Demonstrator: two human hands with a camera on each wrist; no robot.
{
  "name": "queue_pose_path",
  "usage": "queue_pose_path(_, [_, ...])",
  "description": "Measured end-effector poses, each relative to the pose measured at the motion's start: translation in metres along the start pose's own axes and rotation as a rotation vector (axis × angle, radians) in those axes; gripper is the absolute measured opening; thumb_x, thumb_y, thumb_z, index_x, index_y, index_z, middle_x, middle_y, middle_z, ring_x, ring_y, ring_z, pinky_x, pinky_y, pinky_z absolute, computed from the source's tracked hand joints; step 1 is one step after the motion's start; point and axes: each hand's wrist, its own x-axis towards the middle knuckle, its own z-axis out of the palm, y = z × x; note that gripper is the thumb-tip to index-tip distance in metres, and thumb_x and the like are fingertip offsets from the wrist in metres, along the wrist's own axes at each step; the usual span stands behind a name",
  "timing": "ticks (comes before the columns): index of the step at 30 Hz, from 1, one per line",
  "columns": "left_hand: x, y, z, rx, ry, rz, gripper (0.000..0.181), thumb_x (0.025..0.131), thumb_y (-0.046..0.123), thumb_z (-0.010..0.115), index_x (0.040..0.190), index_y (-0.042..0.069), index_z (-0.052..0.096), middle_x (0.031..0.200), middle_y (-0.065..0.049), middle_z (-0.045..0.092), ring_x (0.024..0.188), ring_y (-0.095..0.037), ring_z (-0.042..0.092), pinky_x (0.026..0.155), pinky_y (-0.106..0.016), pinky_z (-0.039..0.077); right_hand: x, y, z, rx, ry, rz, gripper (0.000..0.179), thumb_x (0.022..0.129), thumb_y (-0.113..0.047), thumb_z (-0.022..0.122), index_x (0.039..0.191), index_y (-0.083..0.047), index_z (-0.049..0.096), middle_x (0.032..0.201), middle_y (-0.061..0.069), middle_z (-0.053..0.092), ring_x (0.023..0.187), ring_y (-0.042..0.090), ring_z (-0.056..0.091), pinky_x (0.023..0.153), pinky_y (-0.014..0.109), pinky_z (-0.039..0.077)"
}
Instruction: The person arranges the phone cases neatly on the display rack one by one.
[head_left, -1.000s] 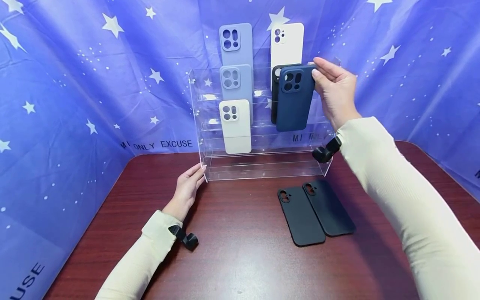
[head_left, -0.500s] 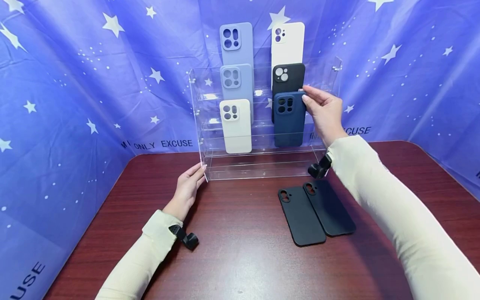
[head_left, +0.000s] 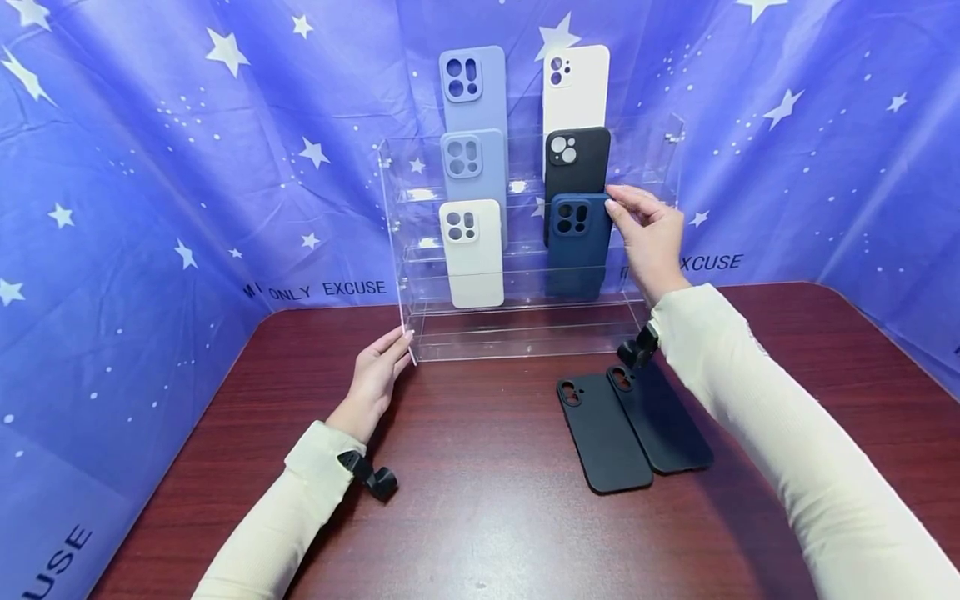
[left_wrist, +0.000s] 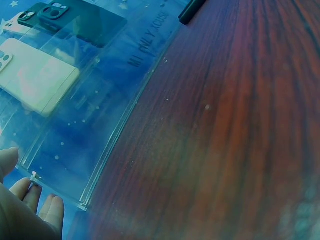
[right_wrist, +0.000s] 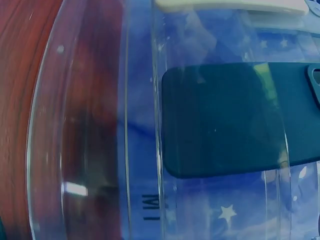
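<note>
My right hand (head_left: 654,242) pinches the upper right corner of a navy phone case (head_left: 577,254) between thumb and fingers. That case stands upright in a lower tier of a clear acrylic display stand (head_left: 525,342), in front of a black phone case (head_left: 588,158). In the right wrist view the navy case (right_wrist: 225,120) shows behind the clear front lip; the hand itself is out of that view. My left hand (head_left: 375,375) touches the stand's left side panel near its bottom. In the left wrist view, the left hand's fingertips (left_wrist: 55,207) lie along the panel edge.
A white case (head_left: 588,92) stands behind the black one. To the left are two lavender cases (head_left: 480,79) and a cream case (head_left: 476,271). Two black cases (head_left: 607,442) lie on the wooden table (head_left: 465,500) before the stand. A starry blue cloth (head_left: 187,150) hangs behind.
My right hand has brought the navy case down from in front of the black case into the lower tier, uncovering the black case. The left hand has stayed at the side panel.
</note>
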Motion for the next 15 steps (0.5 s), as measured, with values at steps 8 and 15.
queue_pose_path(8, [-0.0010,0.0008,-0.0008,-0.001,-0.007,-0.002,0.043,0.093,0.004,0.056,0.134,-0.006,0.047,0.138,-0.019,0.047,0.120,-0.021,0.050,0.103,-0.033,0.042,0.0029,-0.0037,0.0042,-0.308,0.019,-0.077,0.023,0.086,-0.005,0.068,0.107,0.002,0.069,0.093,-0.006,0.060,0.086,0.003,0.055,0.076,0.011,0.047])
queue_pose_path(15, [-0.0016,0.0006,0.0005,0.001,-0.003,0.003,0.043,0.093,0.003,0.057,0.134,-0.006,0.047,0.130,-0.014,0.055,0.126,-0.027,0.044,0.103,-0.034,0.041,0.0018,-0.0086,-0.0044,-0.304,-0.009,-0.057,0.026,0.085,-0.006,0.069,0.110,0.000,0.069,0.099,-0.004,0.063,0.084,0.002,0.058,0.077,0.010,0.048])
